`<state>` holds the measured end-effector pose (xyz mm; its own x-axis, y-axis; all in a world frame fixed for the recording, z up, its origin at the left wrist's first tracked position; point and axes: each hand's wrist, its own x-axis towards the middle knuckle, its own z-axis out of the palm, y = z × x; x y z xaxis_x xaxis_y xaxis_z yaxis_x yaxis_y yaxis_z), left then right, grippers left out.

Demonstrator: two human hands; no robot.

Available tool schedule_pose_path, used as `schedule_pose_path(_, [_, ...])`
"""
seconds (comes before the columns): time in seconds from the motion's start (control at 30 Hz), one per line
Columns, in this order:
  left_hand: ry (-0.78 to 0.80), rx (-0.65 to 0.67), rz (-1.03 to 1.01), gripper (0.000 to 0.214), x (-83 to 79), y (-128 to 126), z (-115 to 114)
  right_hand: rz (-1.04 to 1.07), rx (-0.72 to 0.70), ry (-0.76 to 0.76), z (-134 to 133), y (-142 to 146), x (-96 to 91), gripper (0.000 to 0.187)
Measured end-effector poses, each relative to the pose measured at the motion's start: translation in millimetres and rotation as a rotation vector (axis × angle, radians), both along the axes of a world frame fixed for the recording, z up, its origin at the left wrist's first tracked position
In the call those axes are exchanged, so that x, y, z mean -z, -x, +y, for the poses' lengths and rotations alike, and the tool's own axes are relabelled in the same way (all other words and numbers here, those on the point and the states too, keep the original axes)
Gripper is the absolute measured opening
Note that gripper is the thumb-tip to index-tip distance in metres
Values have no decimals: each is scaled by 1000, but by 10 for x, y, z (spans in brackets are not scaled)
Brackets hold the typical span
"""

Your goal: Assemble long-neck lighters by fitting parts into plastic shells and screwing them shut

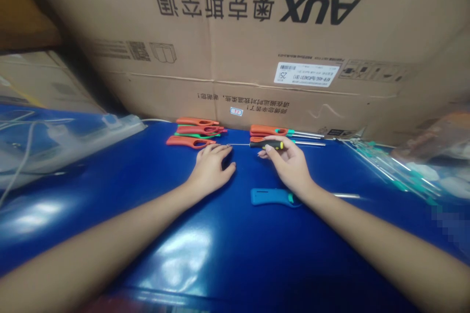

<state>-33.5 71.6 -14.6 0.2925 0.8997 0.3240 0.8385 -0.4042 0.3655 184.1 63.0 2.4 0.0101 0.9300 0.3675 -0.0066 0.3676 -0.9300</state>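
Observation:
My right hand is closed around the black and yellow handle of a screwdriver, its thin shaft pointing left. My left hand lies with its fingers stretched and thumb apart, near the screwdriver's tip. Its fingertips are beside an orange lighter casing; whether they touch it I cannot tell. Behind that casing lie a red casing, a green one mostly covered, and another orange casing. A blue lighter with a metal tube lies partly under my right wrist.
Orange lighters with metal tubes lie behind my right hand. Many metal tubes with green ends are heaped at the right. A large cardboard box walls off the back of the blue table. Clear plastic and a white cable are at the left.

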Motion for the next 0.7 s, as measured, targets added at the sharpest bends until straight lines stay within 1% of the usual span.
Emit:
schedule_pose_path(0.33, [-3, 0, -11, 47, -10, 1, -11, 12, 52, -25, -14, -14, -10, 33])
schedule_pose_path(0.57, [2, -4, -26, 46, -15, -5, -13, -5, 54, -20, -21, -16, -24, 34])
schedule_pose_path(0.7, [6, 0, -70, 44, -12, -9, -19, -4, 57, -19, -24, -7, -17, 33])
